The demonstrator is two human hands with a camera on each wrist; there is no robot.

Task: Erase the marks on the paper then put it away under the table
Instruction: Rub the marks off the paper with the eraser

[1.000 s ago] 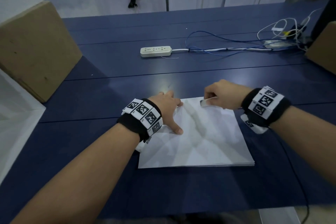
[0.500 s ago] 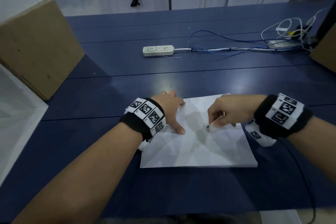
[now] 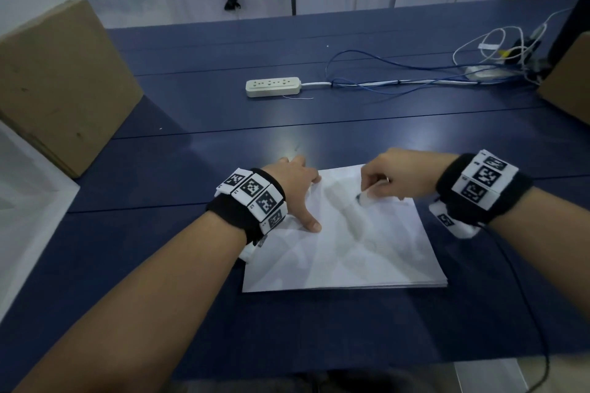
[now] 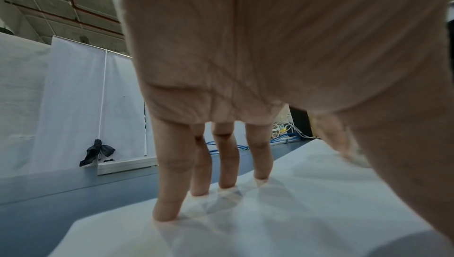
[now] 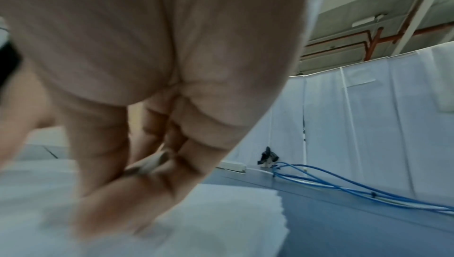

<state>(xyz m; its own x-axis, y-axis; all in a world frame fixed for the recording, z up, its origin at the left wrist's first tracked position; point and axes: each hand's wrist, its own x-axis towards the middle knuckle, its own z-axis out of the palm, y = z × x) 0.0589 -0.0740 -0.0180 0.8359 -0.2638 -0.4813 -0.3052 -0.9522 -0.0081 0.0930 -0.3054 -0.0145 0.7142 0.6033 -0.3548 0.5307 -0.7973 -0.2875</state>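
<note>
Head view: a stack of white paper (image 3: pixel 344 246) lies flat on the blue table (image 3: pixel 191 313), in the lower middle of the frame, close to the near edge.
Left hand: the left hand (image 3: pixel 295 188) rests at the sheet's upper left corner, fingers straight and spread, tips pressing the paper (image 4: pixel 245 222) flat, as the left wrist view shows.
Right hand: the right hand (image 3: pixel 394 177) is at the upper edge of the sheet, fingers curled round a small white eraser (image 3: pixel 367 198) whose end touches the paper.
Right wrist view: blurred, so only the bent fingers (image 5: pixel 137 189) over the white sheet can be made out.
Progress: erasing looks to be under way; I cannot make out any marks, so how much is left to rub out is unclear.
Left to do: the paper is not yet put away under the table.
Orientation: the stack looks near square from here, so I cannot name a long axis; its sides run slightly skewed to the table's edge, with the far edge tilted toward the upper right.
Background: a power strip (image 3: pixel 273 86) with blue cables (image 3: pixel 383 86) sits well apart in the upper middle, and a cardboard box (image 3: pixel 60 86) stands at the left.
</note>
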